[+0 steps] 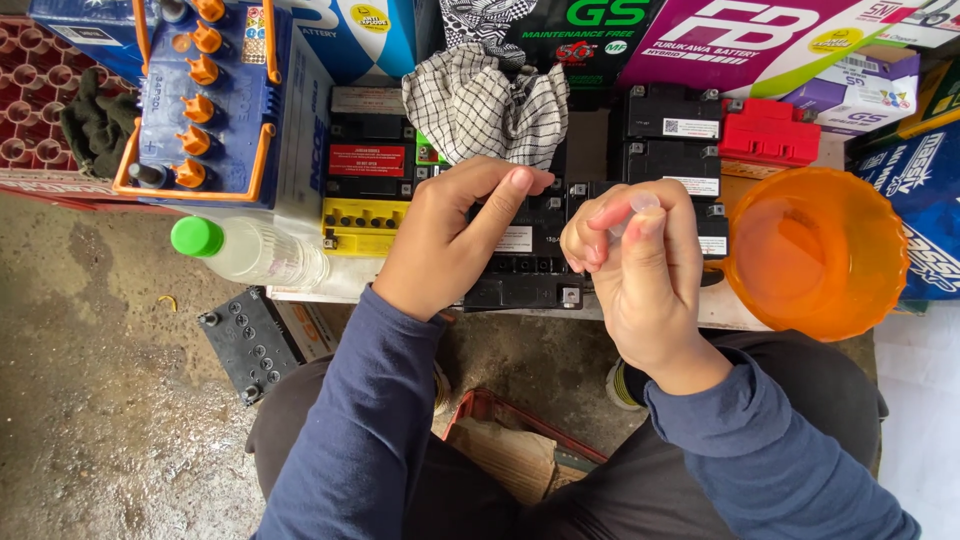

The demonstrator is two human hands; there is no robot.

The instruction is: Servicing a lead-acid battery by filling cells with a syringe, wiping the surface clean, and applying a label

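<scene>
Right hand [640, 255] pinches a small clear tube [640, 205] between fingertips, left hand [450, 235] loosely curled, empty, above the black battery [525, 265]; steadiest grip stays near the tip.

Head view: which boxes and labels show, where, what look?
Magenta-and-white box: top right, long carton.
Black box with green lettering: top centre.
Blue-and-white box: top, left of centre.
Red label: rectangular, on a black battery.
White label: small rectangle on a black battery, right of the checked cloth.
</scene>
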